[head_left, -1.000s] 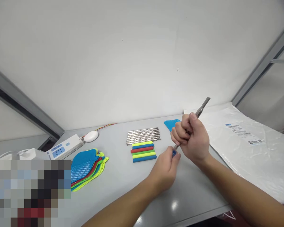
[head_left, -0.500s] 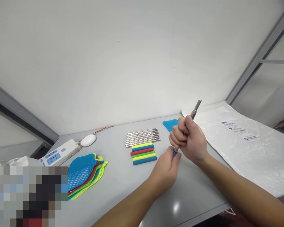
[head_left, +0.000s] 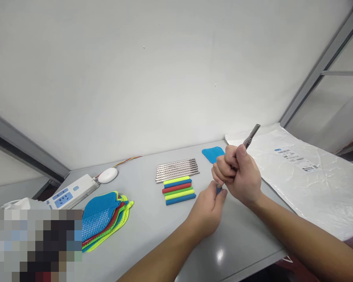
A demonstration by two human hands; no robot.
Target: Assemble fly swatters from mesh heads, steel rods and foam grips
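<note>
The metal rod (head_left: pixel 251 137) in the right hand (head_left: pixel 241 172) leans farther right than half a second ago.

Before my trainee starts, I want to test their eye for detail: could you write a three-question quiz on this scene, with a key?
1. True or false: the right hand grips a metal rod.
2. Which colour among the coloured sticks lies nearest the row of metal rods? A, red; B, yellow; C, green.
3. Fill in: the top piece of the mesh stack is ____.

Key: 1, true; 2, B; 3, blue.
</note>
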